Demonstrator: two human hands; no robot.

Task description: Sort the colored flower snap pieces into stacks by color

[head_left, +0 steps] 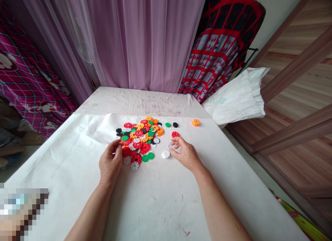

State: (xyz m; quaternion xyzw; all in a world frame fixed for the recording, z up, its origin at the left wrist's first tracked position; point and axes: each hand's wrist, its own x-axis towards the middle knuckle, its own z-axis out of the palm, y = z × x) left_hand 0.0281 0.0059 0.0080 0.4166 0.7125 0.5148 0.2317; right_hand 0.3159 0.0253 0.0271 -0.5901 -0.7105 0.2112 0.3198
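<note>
I take the pile of flower-shaped discs (139, 133) as my landmark and work outward from the near edge. Nearest to me, on the near side of the pile, the white table cover (155, 206) shows a few small reddish marks. At the pile's left edge I have the left hand (111, 161), its fingers curled toward the thumb; a pale sliver shows between them, but I cannot tell whether it is gripped. Right of the pile, the right hand (185, 153) has its thumb and fingers bent with a gap at the tips. Something whitish shows at that gap, and I cannot tell whether it is held. A white disc (166, 154) lies just beside the thumb, between that hand and the pile.

The pile itself lies on the table between the hands, its red, orange, green, white and black discs overlapping. To its right, just beyond the right fingers, I see a red disc (175, 134). Near its far right edge are a green disc (167, 125) and a black disc (175, 125), side by side, and well to the right is an orange cluster (196, 123). Farther right of the pile, a white bag (236, 95) stands out past the table's edge. Behind the pile, beyond the table, hangs a purple curtain (150, 40).
</note>
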